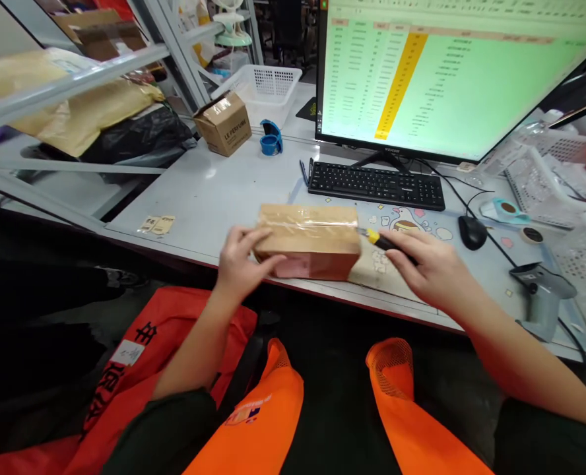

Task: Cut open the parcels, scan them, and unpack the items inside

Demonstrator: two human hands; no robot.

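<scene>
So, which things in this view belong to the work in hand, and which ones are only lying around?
In use:
Taped cardboard box, left hand on its left end
Yellow-and-black box cutter, held in the right hand

Lying around, untouched by either hand:
Black keyboard
Computer mouse
Barcode scanner
"LE PERFUME" carton

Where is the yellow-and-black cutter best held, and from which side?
Hold the cutter by its black handle, coming from the right, as the right hand does. Its metal tip points left, toward the cardboard box, so the handle end looks safer.
</scene>
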